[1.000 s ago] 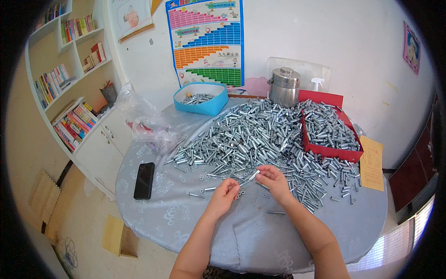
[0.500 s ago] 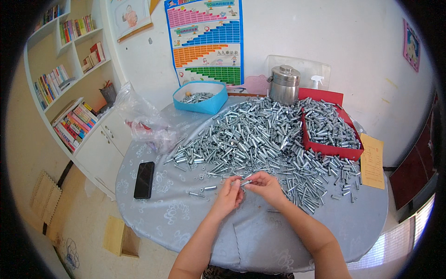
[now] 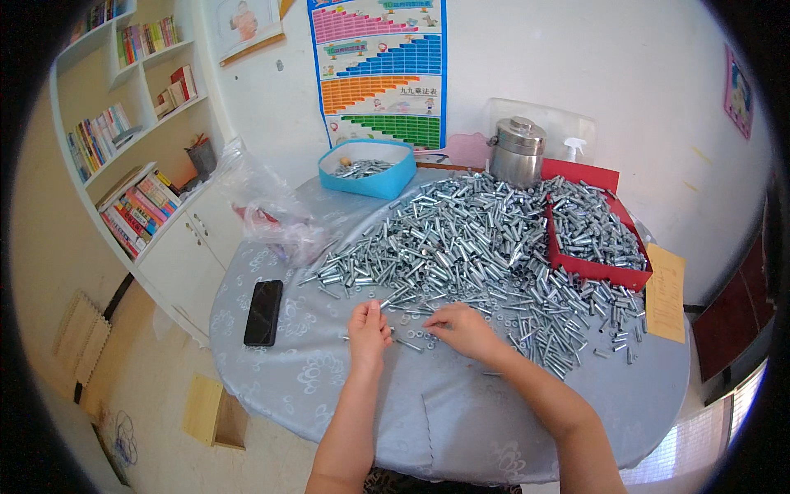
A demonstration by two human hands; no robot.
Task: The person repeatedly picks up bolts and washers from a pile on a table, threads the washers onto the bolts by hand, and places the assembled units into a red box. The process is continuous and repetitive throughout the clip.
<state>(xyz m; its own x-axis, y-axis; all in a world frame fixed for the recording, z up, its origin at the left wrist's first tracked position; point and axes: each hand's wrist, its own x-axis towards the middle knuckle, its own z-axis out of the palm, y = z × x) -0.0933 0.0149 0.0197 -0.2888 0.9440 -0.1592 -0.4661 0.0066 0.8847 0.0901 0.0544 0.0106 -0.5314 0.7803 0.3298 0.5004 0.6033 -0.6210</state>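
Observation:
My left hand [image 3: 369,333] is closed, its thumb and finger gripping a small silver metal rod-shaped piece [image 3: 385,305] that pokes out past the thumb. To its right, my right hand [image 3: 462,331] pinches thumb and fingertips together low over some loose nuts [image 3: 415,333]; whatever lies between those fingertips is too small to make out. Between the hands a loose bolt [image 3: 409,345] rests on the cloth. Just beyond them spreads a large heap of silver bolts and metal sleeves [image 3: 461,239].
A red box [image 3: 605,274] full of metal parts stands at the right, beside a yellow paper [image 3: 665,292]. Behind the heap are a steel canister [image 3: 518,156] and a blue bin [image 3: 374,183]. A plastic bag [image 3: 276,214] and black phone [image 3: 263,313] lie left.
My hands have moved apart. The left has shifted left with the metal piece; the right has let go of the piece it held and reaches toward the nuts. The view has shifted slightly.

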